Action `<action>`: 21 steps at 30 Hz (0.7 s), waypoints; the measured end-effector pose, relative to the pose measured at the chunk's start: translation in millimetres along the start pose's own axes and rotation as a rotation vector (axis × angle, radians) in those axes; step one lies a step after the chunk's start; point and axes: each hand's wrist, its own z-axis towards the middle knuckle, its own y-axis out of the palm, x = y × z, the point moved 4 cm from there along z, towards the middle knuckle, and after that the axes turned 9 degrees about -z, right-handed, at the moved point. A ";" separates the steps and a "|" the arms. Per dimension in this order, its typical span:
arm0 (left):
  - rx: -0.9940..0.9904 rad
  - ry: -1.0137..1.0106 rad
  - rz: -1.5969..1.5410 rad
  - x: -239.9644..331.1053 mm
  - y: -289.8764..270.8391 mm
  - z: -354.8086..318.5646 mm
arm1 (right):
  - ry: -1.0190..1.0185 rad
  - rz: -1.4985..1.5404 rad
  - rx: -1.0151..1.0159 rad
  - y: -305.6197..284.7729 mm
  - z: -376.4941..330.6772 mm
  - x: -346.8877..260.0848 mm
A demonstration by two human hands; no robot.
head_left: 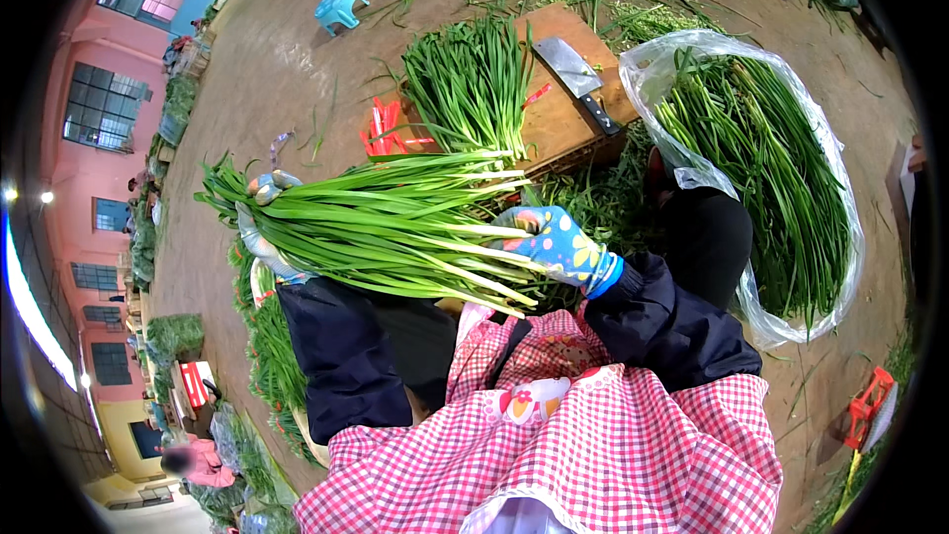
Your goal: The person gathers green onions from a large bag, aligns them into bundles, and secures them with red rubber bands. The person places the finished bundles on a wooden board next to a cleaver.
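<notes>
Clear bag [647, 89], mouth wide, on floor [801, 386] at right: packed with loose greens [761, 158]. At left, partly behind sleeve [341, 356]: greens bundles [269, 356] with red bands, pale rim alongside; container's kind unclear. Bunch [376, 227] held aloft crosswise, leaves left: left grip [252, 227] curled round leafy end, right grip [565, 242] pinching pale stems. Board [559, 124] ahead bears pile [474, 84] and cleaver [568, 67]; red strips [384, 129] just beside.

left hand [261, 242] around green stalks [386, 222]; right hand [561, 243] at pale ends [502, 280]; cleaver [569, 68] on board [550, 141]
</notes>
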 end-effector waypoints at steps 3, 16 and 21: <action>-0.049 0.068 -0.026 -8.7 5.9 4.0 | 0.003 -0.175 -0.012 -14.1 -12.0 14.0; 0.105 0.108 0.056 22.6 -11.0 -6.9 | -0.354 -0.984 0.340 -54.2 -21.9 -30.9; 0.139 0.142 0.020 -3.9 7.9 -12.0 | -0.458 -0.907 0.411 -23.1 10.0 -29.2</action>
